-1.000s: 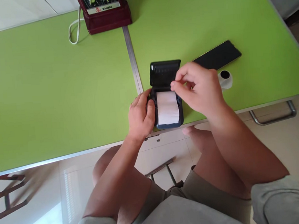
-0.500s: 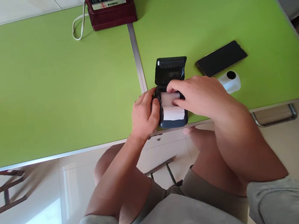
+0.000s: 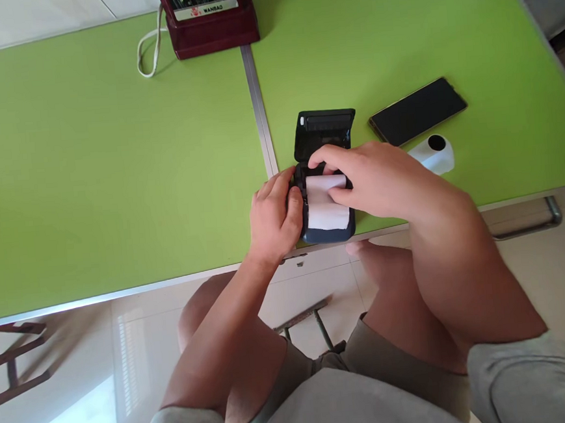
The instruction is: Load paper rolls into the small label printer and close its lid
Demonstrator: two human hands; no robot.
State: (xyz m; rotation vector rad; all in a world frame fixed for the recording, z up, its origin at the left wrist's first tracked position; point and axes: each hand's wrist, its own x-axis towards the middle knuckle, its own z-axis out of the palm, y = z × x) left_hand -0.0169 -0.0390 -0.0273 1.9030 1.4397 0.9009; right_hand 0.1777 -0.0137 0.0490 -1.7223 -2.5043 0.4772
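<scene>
A small dark printer-like device [image 3: 327,235] lies at the table's front edge with its black lid [image 3: 324,130] raised. White paper [image 3: 328,216] lies in its compartment, the end draped toward the front. My left hand [image 3: 277,217] grips the device's left side, fingers wrapped along it. Over the compartment is my right hand [image 3: 358,173], its thumb against the paper and its index finger bent near the lid's hinge. The gap between thumb and fingers shows paper; the other fingertips are partly hidden.
A black phone [image 3: 419,111] lies on the green table [image 3: 112,160] at the right. Beside my right wrist is a white object [image 3: 434,152] with a black oval. A dark red framed item [image 3: 214,29] with a white cord [image 3: 147,71] stands at the back.
My right index finger has moved slightly left and up. More of the paper's upper part shows beneath my right hand. The left hand keeps its hold.
</scene>
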